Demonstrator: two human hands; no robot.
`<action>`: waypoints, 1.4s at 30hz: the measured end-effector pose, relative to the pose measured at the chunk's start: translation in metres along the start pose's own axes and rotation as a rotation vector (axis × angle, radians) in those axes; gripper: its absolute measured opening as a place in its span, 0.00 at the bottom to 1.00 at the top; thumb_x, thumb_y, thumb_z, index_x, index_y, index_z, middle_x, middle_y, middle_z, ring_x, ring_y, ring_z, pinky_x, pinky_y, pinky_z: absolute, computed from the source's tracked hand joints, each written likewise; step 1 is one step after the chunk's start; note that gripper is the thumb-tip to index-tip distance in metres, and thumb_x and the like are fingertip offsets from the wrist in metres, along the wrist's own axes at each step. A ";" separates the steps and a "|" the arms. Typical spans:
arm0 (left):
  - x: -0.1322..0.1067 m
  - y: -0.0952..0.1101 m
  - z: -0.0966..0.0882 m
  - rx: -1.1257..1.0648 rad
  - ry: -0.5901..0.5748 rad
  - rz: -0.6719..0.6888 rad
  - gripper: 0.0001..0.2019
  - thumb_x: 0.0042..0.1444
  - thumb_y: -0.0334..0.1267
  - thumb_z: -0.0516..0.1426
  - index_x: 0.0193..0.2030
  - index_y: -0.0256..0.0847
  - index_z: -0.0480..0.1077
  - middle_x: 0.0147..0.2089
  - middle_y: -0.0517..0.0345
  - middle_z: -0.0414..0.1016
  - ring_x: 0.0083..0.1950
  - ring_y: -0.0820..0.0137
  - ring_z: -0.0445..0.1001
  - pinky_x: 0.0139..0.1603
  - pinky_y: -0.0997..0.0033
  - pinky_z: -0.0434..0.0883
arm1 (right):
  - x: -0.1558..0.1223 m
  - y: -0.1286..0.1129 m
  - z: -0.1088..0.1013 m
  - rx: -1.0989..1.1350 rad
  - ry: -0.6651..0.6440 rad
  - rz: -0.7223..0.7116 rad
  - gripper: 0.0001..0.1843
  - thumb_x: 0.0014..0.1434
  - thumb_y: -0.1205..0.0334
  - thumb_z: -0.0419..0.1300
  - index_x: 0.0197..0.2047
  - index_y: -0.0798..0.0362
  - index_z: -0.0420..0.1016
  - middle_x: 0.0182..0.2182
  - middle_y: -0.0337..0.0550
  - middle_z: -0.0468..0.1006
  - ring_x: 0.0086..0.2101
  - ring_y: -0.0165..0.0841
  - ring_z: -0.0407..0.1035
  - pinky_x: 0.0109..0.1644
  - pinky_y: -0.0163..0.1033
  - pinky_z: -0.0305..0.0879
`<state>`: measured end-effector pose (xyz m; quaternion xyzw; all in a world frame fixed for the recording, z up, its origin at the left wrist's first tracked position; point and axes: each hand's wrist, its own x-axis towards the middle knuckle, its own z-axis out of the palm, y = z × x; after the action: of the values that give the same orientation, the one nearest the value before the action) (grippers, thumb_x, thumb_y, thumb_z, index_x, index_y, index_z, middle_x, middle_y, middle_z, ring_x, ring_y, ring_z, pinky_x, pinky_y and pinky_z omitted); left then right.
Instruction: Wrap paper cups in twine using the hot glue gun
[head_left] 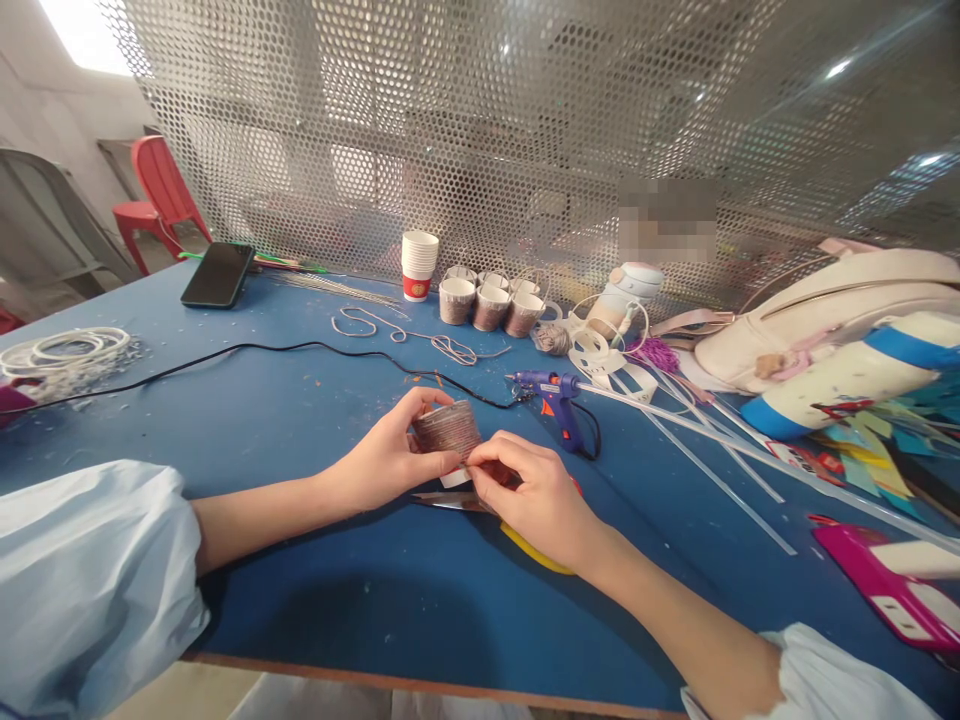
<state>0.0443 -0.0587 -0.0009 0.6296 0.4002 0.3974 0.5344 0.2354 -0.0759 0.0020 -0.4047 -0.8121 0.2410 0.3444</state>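
Observation:
My left hand (394,447) is wrapped round a small paper cup (448,428) covered in grey-brown cord, with a bare white band at its lower edge. The cup is tilted above the table. At its lower right edge the fingertips of my right hand (529,485) are pinched together; what lies between them is too small to make out. Under that hand lies a pair of scissors (536,548) with yellow handles, its blades pointing left. A blue hot glue gun (551,400) rests just beyond my right hand, with a long clear glue stick in its back.
Behind my hands stand several cord-wrapped cups (491,305) with handles, a stack of paper cups (419,265) and loose cord (450,347). A black cable (300,346) crosses the blue table (337,600). A phone (218,275) lies far left; a bottle (847,385) and bag (825,300) are right.

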 end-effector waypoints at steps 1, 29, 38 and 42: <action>0.000 0.000 0.000 0.002 0.002 -0.001 0.21 0.50 0.39 0.62 0.49 0.42 0.60 0.39 0.61 0.69 0.36 0.73 0.70 0.39 0.70 0.70 | 0.000 0.000 0.000 -0.003 0.001 -0.003 0.06 0.58 0.70 0.56 0.32 0.52 0.74 0.27 0.37 0.69 0.25 0.25 0.63 0.29 0.32 0.59; -0.005 -0.001 0.006 0.168 0.048 0.101 0.23 0.48 0.35 0.61 0.50 0.43 0.59 0.40 0.61 0.68 0.38 0.71 0.69 0.40 0.70 0.69 | 0.000 -0.003 0.009 -0.108 0.093 0.040 0.06 0.53 0.70 0.56 0.27 0.51 0.64 0.21 0.33 0.66 0.22 0.26 0.61 0.27 0.32 0.58; -0.005 0.000 0.008 0.158 0.067 0.062 0.22 0.47 0.33 0.61 0.48 0.43 0.57 0.35 0.65 0.64 0.34 0.74 0.66 0.35 0.73 0.65 | 0.001 -0.007 0.008 -0.042 0.078 0.116 0.05 0.53 0.68 0.57 0.27 0.51 0.66 0.20 0.34 0.67 0.22 0.27 0.62 0.26 0.32 0.60; -0.005 0.001 0.007 0.157 0.063 0.059 0.22 0.47 0.34 0.61 0.47 0.43 0.57 0.35 0.65 0.64 0.33 0.74 0.66 0.34 0.73 0.65 | 0.002 -0.007 0.007 -0.027 0.076 0.145 0.05 0.53 0.68 0.57 0.27 0.51 0.66 0.19 0.34 0.67 0.22 0.27 0.62 0.25 0.31 0.59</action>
<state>0.0492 -0.0663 -0.0017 0.6682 0.4279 0.3999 0.4587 0.2255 -0.0793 0.0029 -0.4760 -0.7702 0.2386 0.3512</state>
